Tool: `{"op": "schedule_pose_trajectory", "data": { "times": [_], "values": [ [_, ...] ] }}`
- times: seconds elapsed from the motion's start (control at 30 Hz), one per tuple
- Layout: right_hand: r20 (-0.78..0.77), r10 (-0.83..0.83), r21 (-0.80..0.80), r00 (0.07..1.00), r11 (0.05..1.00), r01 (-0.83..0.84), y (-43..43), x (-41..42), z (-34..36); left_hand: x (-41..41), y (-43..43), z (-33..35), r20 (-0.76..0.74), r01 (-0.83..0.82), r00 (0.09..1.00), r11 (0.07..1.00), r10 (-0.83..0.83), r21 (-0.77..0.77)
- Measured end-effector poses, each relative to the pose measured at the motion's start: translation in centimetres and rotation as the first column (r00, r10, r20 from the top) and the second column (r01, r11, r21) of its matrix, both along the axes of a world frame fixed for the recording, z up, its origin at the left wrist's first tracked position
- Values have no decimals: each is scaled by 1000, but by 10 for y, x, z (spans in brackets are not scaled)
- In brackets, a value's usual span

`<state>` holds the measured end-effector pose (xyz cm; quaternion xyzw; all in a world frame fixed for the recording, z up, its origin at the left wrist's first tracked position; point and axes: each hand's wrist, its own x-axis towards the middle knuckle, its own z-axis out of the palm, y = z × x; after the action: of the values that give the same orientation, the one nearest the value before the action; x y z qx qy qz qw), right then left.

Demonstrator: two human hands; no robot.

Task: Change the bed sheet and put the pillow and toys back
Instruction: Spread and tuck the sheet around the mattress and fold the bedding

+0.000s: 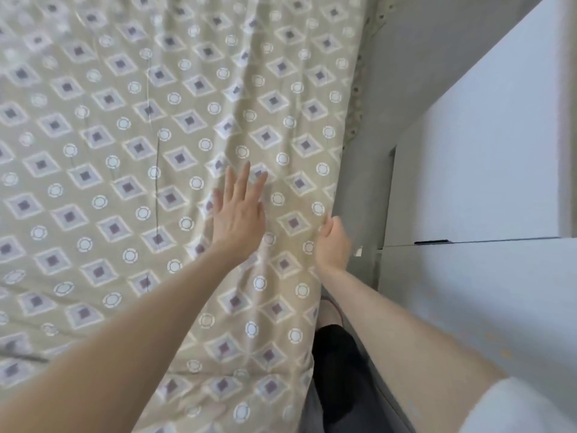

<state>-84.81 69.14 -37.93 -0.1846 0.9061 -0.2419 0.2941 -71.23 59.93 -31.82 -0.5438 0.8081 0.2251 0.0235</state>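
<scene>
Bare forearms fill the bottom of the frame, the left one running up from the lower left corner, the right one from the lower right, where a pale sleeve (512,407) edges the shoulder. Between them, at the bottom centre, dark trousers (337,364) show beside the bed's edge.

At the middle of the frame the left hand (239,210) lies flat on the bed sheet (125,151), palm down, its fingers (242,178) spread and pointing toward the top of the frame; its grip is open and holds nothing. Just to its right, the right hand (334,242) sits at the sheet's right-hand border, fingers curled in, its grip closed on the hem where the cloth drops over the side of the bed.

That sheet covers nearly the whole left and centre of the frame. It is beige, printed with rows of pale diamonds with dark square centres and small white rings between them. Soft creases run lengthwise through it, most of them near the two hands and up toward the top centre.

Along the right of the frame stands white furniture (487,151), close beside the bed, with a narrow grey gap between them. Its lower front (468,292) fills the lower right. Neither pillow nor toys can be made out.
</scene>
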Motion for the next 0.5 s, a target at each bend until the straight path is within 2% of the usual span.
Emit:
{"op": "schedule_pose_trajectory", "data": {
  "times": [0.07, 0.23, 0.3, 0.4, 0.5],
  "values": [
    [39, -24, 42, 999, 999, 23, 1, -5, -4, -3, -9, -2, 34, 6, 999, 1000, -6, -4],
    [109, 134, 52, 985, 989, -140, 2, -21, -4, -7, -32, -6, 72, -81, 995, 993, 75, 87],
    [151, 99, 12, 984, 995, -102, -13, -33, -2, -10, -38, -8, 76, -79, 995, 991, 71, 112],
    [253, -22, -75, 967, 996, 43, -61, -62, -1, -24, -50, -11, 89, -53, 995, 991, 42, 119],
    [267, -35, -99, 963, 993, 63, -119, -91, 4, -42, -64, -11, 96, -39, 995, 994, 29, 98]
  ]
}}
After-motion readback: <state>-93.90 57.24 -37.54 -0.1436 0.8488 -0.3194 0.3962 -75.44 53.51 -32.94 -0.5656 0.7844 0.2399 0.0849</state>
